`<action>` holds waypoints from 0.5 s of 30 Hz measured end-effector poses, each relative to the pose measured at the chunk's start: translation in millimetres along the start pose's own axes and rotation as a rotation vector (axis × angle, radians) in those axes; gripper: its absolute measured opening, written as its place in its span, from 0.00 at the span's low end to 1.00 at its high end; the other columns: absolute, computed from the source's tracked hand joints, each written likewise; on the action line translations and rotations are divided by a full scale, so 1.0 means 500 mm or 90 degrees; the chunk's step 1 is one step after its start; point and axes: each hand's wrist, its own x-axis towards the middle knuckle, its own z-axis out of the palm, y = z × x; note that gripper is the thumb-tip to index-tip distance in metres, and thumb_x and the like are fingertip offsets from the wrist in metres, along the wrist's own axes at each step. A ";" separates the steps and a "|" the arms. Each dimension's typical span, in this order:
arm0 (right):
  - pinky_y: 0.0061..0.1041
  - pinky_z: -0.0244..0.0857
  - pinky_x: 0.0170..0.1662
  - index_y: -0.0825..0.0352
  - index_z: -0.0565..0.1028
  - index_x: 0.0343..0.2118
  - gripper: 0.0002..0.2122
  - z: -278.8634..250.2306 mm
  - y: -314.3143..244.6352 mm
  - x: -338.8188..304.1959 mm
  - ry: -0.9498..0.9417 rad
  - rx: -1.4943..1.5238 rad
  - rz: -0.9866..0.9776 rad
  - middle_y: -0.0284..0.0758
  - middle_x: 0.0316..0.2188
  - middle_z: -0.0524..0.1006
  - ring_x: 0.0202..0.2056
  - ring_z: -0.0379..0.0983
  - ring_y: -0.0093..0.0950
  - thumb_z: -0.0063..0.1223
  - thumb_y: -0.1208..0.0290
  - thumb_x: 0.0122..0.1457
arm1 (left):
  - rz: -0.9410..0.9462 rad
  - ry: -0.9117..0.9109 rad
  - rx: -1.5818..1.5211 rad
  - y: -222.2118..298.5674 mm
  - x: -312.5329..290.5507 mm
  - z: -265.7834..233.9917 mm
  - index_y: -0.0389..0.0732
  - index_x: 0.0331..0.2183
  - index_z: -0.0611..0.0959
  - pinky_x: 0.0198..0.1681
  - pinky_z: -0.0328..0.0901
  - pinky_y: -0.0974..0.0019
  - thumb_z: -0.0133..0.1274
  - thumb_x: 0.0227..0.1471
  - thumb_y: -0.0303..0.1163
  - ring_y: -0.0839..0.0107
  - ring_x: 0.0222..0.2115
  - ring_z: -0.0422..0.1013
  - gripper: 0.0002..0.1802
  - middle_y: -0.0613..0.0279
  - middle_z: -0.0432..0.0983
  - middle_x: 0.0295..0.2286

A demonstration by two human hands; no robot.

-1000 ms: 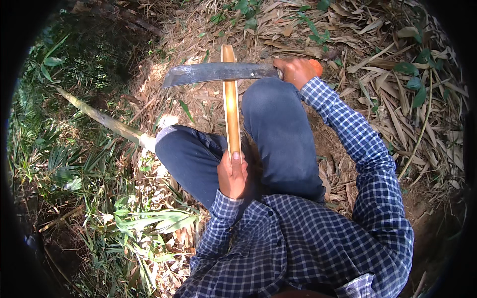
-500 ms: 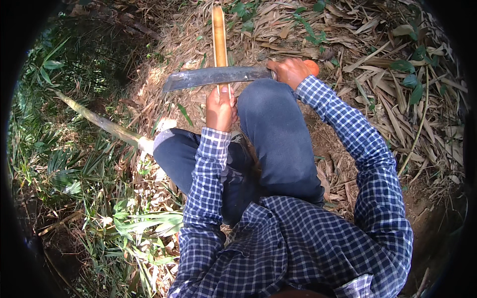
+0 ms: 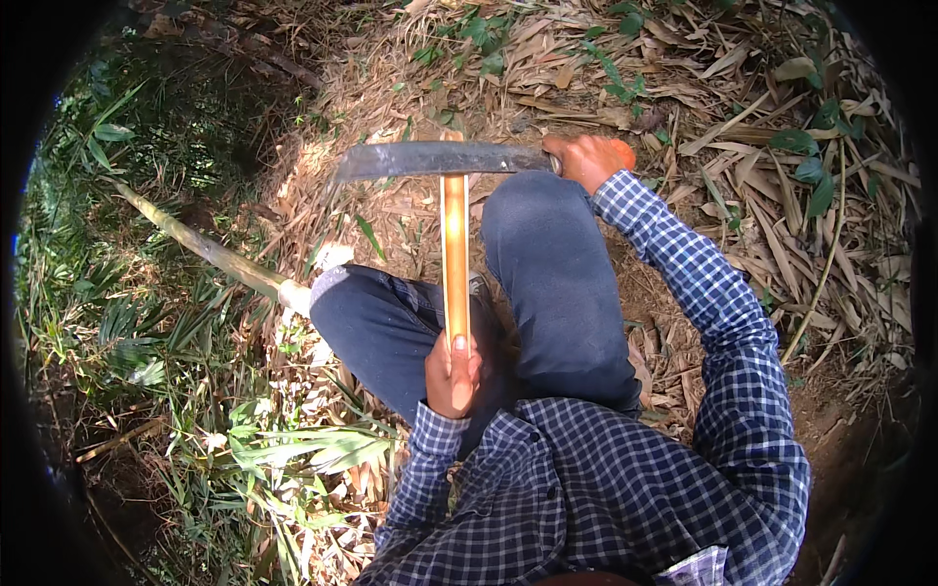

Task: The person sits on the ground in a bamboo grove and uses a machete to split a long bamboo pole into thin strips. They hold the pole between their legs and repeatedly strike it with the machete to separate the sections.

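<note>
My left hand (image 3: 450, 379) is closed around the near end of a split bamboo strip (image 3: 455, 249), thumb along its pale, hollow inner face. The strip points away from me between my bent knees. Across its far part lies the dark blade of a machete (image 3: 420, 159), reaching out to the left. A short bit of the strip shows beyond the blade. At the upper right my right hand (image 3: 583, 161) grips the machete by its orange handle, just past my right knee. Whether the edge is cutting into the bamboo cannot be made out.
A long bamboo pole (image 3: 210, 249) slants on the left, its cut end beside my left knee. Dry bamboo leaves (image 3: 752, 186) cover the ground ahead and to the right. Green plants (image 3: 137, 371) grow thickly on the left. A thin stem (image 3: 826, 259) stands at the right.
My left hand has drawn the bamboo strip back toward my body. The machete stays across it, shifted slightly right, and now lies nearer the strip's far end.
</note>
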 end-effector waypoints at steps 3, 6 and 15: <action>0.40 0.70 0.26 0.58 0.78 0.36 0.12 -0.005 -0.009 -0.003 0.013 0.055 -0.001 0.41 0.18 0.77 0.22 0.76 0.40 0.59 0.64 0.46 | -0.033 0.025 -0.010 0.015 -0.002 0.007 0.40 0.31 0.70 0.12 0.50 0.79 0.40 0.62 0.45 0.87 0.11 0.53 0.18 0.74 0.59 0.14; 0.40 0.69 0.23 0.59 0.77 0.31 0.08 0.002 -0.024 0.018 0.034 -0.005 -0.090 0.40 0.17 0.76 0.22 0.77 0.38 0.53 0.70 0.46 | 0.009 0.047 -0.052 0.059 0.083 0.019 0.43 0.29 0.69 0.08 0.49 0.79 0.42 0.62 0.46 0.86 0.08 0.52 0.17 0.73 0.59 0.13; 0.42 0.70 0.27 0.60 0.77 0.37 0.13 -0.020 0.005 -0.020 0.000 0.008 0.065 0.43 0.20 0.77 0.24 0.77 0.43 0.54 0.67 0.46 | 0.089 0.008 0.069 0.008 0.030 0.016 0.39 0.28 0.69 0.09 0.51 0.76 0.40 0.62 0.44 0.81 0.08 0.55 0.19 0.69 0.61 0.12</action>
